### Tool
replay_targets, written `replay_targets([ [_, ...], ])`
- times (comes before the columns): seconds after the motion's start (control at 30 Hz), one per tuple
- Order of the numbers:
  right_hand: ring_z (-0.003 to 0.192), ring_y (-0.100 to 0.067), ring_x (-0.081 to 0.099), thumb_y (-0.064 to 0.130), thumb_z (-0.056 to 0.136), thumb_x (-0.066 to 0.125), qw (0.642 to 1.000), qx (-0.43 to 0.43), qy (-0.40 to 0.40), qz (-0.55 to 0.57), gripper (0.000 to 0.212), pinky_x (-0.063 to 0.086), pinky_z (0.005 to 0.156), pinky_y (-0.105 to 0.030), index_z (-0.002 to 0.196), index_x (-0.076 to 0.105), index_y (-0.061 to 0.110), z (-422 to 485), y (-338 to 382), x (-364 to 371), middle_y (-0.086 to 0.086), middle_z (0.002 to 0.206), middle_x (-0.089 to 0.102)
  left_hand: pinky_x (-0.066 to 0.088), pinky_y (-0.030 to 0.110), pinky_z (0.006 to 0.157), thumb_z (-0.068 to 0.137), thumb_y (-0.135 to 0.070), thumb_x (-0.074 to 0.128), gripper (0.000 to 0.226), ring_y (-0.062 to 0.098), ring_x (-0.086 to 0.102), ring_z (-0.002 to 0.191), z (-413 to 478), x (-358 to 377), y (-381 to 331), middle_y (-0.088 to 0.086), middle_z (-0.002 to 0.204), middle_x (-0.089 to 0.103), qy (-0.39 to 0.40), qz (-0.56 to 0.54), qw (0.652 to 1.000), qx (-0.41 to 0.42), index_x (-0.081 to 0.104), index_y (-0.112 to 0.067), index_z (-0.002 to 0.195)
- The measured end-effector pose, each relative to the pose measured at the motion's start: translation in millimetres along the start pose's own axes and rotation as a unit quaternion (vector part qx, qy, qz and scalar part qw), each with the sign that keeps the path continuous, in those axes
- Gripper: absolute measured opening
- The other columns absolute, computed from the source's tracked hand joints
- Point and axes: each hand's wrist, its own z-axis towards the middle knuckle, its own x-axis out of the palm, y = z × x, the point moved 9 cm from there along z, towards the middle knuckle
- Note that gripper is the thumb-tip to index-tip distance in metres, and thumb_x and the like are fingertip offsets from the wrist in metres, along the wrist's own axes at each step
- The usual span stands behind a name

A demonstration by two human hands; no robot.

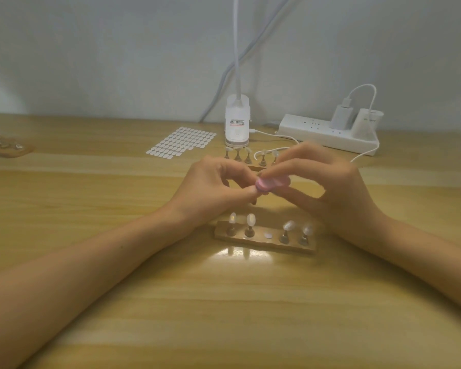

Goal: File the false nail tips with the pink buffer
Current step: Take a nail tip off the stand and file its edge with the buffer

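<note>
Pink buffer, a small rounded pad w/ a paler pink face & a darker edge, is held in mid-air above the wooden table, btwn both hands & just behind the near stand. Motion blur softens it. The right hand grips it, thumb underneath, forefinger curled over the top, other fingers loosely bent behind. The left hand has thumb & forefinger pinched narrow at the buffer's left end, holding a brown peg whose lower end shows below the fingertips. Whatever sits on the peg's top is hidden by fingers & buffer.

Writing: the white lamp clamp at the back carries a label w/ red & black print, too small to read. Faint grey letters on a white adapter plugged into the power strip are also unreadable. A white charger w/ a cable sits beside it on the strip.

The near stand is a wooden strip holding four pegs, each topped w/ a clear false nail tip, two on the left & two on the right. Its middle spot shows only a small pale disc. The far stand, mostly hidden behind the hands, shows five pegs w/ tips. A third stand lies at the table's far left edge, blurred. A sheet of small white oval stickers lies flat, left of the lamp clamp.
</note>
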Motion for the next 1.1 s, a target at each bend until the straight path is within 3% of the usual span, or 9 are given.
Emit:
replay_targets([
  [0.33, 0.087, -0.018, 0.064, 0.009, 0.088, 0.077, 0.999, 0.031, -0.015, -0.01, 0.016, 0.053, 0.08, -0.032, 0.104, 0.076, 0.008, 0.7, -7.4, -7.4, -0.006, 0.096, 0.066, 0.028, 0.011, 0.044, 0.086, -0.015, 0.079, 0.013, 0.001, 0.034, 0.042, 1.0, 0.7, 0.6, -0.009, 0.065, 0.071, 0.01, -0.003, 1.0, -0.002, 0.081, -0.026, 0.079],
  [0.4, 0.088, -0.018, 0.064, 0.011, 0.089, 0.076, 1.0, 0.005, -0.007, -0.005, 0.016, 0.053, 0.081, -0.029, 0.105, 0.076, 0.008, -0.5, -0.6, -3.3, -0.006, 0.097, 0.066, 0.027, 0.011, 0.043, 0.086, -0.016, 0.079, 0.016, 0.001, 0.033, 0.043, 0.7, 1.3, 0.7, -0.011, 0.062, 0.069, 0.012, -0.003, 1.0, -0.001, 0.079, -0.027, 0.074],
  [0.53, 0.087, -0.02, 0.065, 0.011, 0.09, 0.075, 1.0, 0.027, -0.01, -0.009, 0.015, 0.053, 0.078, -0.037, 0.105, 0.076, 0.009, 1.1, -6.2, -3.0, -0.006, 0.097, 0.067, 0.03, 0.009, 0.043, 0.086, -0.013, 0.078, 0.009, -0.001, 0.04, 0.039, 1.8, 0.5, 1.1, -0.008, 0.063, 0.07, 0.006, -0.014, 1.0, -0.001, 0.081, -0.019, 0.08],
  [0.6, 0.088, -0.02, 0.064, 0.011, 0.09, 0.075, 1.0, 0.026, -0.018, -0.002, 0.015, 0.053, 0.08, -0.034, 0.104, 0.076, 0.008, 0.5, -5.7, -5.1, -0.006, 0.097, 0.066, 0.029, 0.009, 0.043, 0.087, -0.014, 0.078, 0.008, 0.0, 0.038, 0.039, 0.9, 3.0, -1.0, -0.005, 0.065, 0.072, 0.019, -0.015, 1.0, 0.003, 0.081, -0.018, 0.081],
  [0.7, 0.089, -0.019, 0.064, 0.014, 0.091, 0.073, 1.0, 0.008, 0.005, -0.008, 0.014, 0.052, 0.082, -0.031, 0.103, 0.076, 0.009, 0.3, -2.5, 1.2, -0.006, 0.098, 0.066, 0.026, 0.008, 0.042, 0.086, -0.018, 0.079, 0.014, 0.0, 0.035, 0.038, 0.4, 2.6, -0.3, -0.014, 0.053, 0.064, 0.014, -0.003, 1.0, 0.002, 0.078, -0.025, 0.075],
  [0.83, 0.089, -0.017, 0.063, 0.013, 0.092, 0.072, 0.999, 0.042, -0.022, 0.003, 0.014, 0.052, 0.082, -0.031, 0.104, 0.075, 0.008, 0.9, -10.0, -7.8, -0.006, 0.095, 0.064, 0.03, 0.009, 0.044, 0.086, -0.014, 0.078, 0.014, -0.001, 0.04, 0.039, 1.1, 3.0, -0.2, -0.004, 0.068, 0.074, 0.017, -0.015, 1.0, 0.001, 0.08, -0.025, 0.078],
  [0.93, 0.09, -0.019, 0.064, 0.016, 0.091, 0.072, 1.0, 0.006, 0.009, 0.0, 0.016, 0.051, 0.083, -0.028, 0.105, 0.075, 0.008, 0.1, 0.4, 2.0, -0.006, 0.099, 0.066, 0.029, 0.008, 0.043, 0.087, -0.018, 0.079, 0.01, -0.001, 0.039, 0.039, 1.5, 2.3, 1.2, -0.01, 0.061, 0.069, 0.015, -0.006, 1.0, 0.003, 0.08, -0.022, 0.078],
  [1.03, 0.087, -0.017, 0.063, 0.013, 0.091, 0.073, 0.999, 0.045, -0.017, 0.005, 0.014, 0.05, 0.08, -0.026, 0.103, 0.074, 0.008, 2.1, -9.4, -7.9, -0.007, 0.094, 0.066, 0.031, 0.007, 0.045, 0.086, -0.017, 0.079, 0.004, -0.002, 0.043, 0.04, 0.2, 2.2, -0.1, -0.005, 0.068, 0.074, 0.014, -0.024, 1.0, 0.004, 0.082, -0.018, 0.083],
  [1.1, 0.089, -0.015, 0.062, 0.013, 0.091, 0.073, 0.999, 0.027, -0.013, 0.014, 0.012, 0.049, 0.082, -0.023, 0.102, 0.073, 0.008, 1.0, -3.8, -6.6, -0.007, 0.095, 0.067, 0.029, 0.006, 0.044, 0.086, -0.021, 0.079, 0.005, -0.002, 0.04, 0.039, -0.3, 3.3, -2.1, -0.01, 0.061, 0.071, 0.019, -0.019, 1.0, 0.008, 0.081, -0.021, 0.081],
])
